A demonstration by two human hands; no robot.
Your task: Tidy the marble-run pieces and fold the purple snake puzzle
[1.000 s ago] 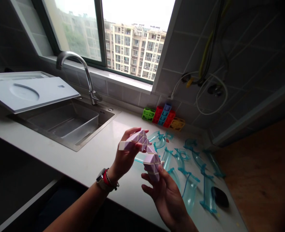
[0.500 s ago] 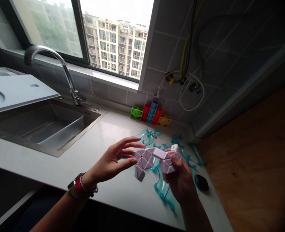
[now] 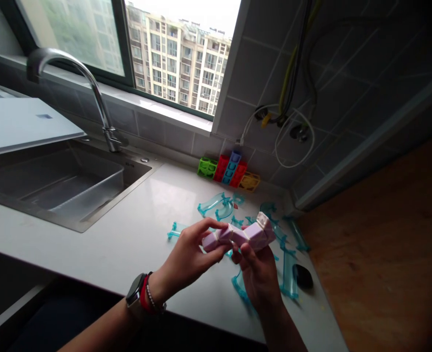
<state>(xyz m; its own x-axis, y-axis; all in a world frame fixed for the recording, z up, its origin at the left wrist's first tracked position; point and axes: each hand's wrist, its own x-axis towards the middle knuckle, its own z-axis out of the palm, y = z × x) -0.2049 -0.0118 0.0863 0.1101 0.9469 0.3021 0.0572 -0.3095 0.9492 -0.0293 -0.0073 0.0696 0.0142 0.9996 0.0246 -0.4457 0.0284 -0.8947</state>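
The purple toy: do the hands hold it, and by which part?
The purple toy is held: the left hand near its left end, the right hand around its right end.

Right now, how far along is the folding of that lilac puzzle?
Done: some bends are already in the lilac puzzle.
In hand: left hand pinches one end, right hand grips the other.
Left: probably more folding, if a compact shape is wanted; it's still a zigzag. Final shape can't be told. Teal pieces lie spread out, not in hand.
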